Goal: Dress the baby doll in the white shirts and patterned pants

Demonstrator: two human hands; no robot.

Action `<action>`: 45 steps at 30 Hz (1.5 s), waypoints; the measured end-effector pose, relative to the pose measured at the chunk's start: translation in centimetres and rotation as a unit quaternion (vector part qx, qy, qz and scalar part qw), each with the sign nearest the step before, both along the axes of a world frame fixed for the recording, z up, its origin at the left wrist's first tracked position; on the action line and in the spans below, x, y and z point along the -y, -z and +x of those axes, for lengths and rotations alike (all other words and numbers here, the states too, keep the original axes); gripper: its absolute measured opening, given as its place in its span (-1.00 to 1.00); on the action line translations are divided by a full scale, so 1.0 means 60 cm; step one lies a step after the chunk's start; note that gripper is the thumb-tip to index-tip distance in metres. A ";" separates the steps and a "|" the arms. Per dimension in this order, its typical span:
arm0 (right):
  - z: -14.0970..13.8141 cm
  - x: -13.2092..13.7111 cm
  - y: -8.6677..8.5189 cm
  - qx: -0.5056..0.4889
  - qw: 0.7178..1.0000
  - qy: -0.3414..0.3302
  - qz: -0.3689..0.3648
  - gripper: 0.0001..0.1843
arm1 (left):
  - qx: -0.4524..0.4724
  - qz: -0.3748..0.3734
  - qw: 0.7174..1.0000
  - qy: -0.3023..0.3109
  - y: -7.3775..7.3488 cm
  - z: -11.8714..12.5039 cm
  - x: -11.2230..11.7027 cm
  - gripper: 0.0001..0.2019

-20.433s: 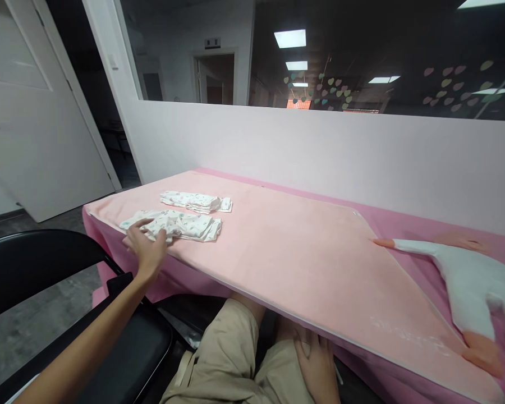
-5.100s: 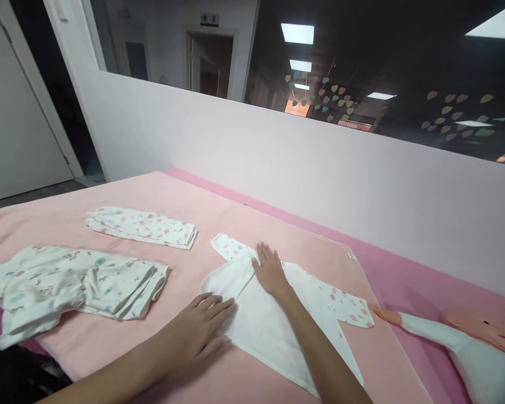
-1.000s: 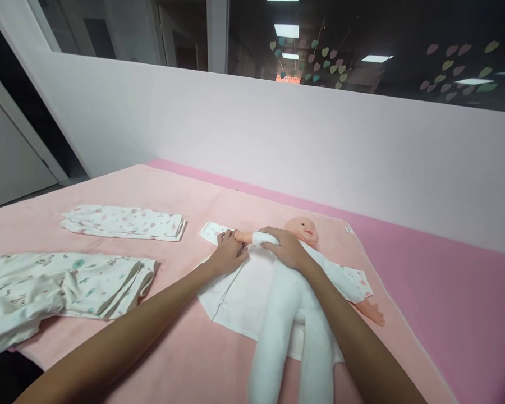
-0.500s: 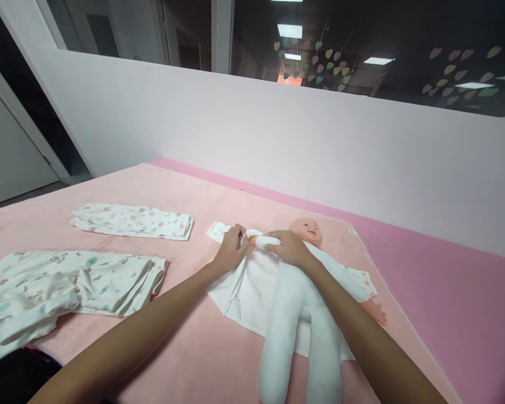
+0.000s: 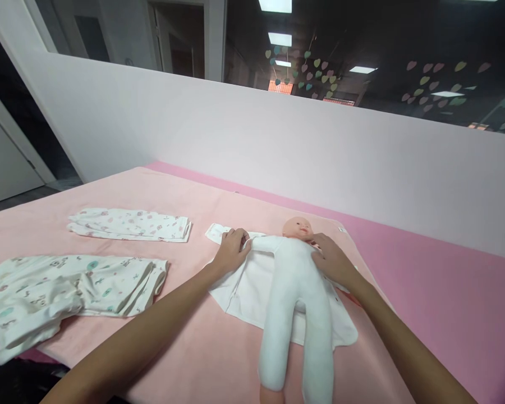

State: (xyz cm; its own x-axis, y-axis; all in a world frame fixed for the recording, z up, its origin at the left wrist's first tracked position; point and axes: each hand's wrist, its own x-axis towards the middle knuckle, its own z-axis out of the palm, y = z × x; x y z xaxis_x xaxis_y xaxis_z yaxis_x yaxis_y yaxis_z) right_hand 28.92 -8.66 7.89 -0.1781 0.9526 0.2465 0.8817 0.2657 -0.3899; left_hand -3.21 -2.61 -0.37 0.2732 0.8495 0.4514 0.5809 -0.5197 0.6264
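Note:
A baby doll [image 5: 297,275] with a white cloth body lies on its back on an opened white baby top [image 5: 246,286], which is spread on the pink towel [image 5: 202,348]. My left hand [image 5: 230,252] is closed on the top's left sleeve, with the doll's arm inside the sleeve beside it. My right hand [image 5: 334,261] rests flat with fingers spread on the doll's other shoulder and the top's right side. The doll's head [image 5: 298,227] points toward the wall.
Folded patterned baby trousers [image 5: 130,224] lie at the back left. A larger patterned garment [image 5: 67,286] lies crumpled at the front left. A low white wall [image 5: 320,146] with dark glass above runs behind the pink-covered table [image 5: 446,292].
My right hand has left the doll's left arm and moved across to its other shoulder. The doll's left arm has gone into the sleeve that my left hand grips.

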 end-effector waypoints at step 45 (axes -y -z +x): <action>0.077 0.055 0.104 -0.174 0.982 0.023 -0.072 -0.73 | -0.081 -0.056 0.994 -0.046 -0.072 0.044 -0.035 -0.59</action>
State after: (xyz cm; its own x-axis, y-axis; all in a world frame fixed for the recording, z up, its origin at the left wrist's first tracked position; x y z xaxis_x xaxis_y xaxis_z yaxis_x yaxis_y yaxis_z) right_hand 33.55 -11.98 1.64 -0.0624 0.9873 0.1463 0.6978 0.1480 -0.7008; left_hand -0.57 -0.52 3.98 0.2545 0.9166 0.3083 0.7208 -0.3923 0.5715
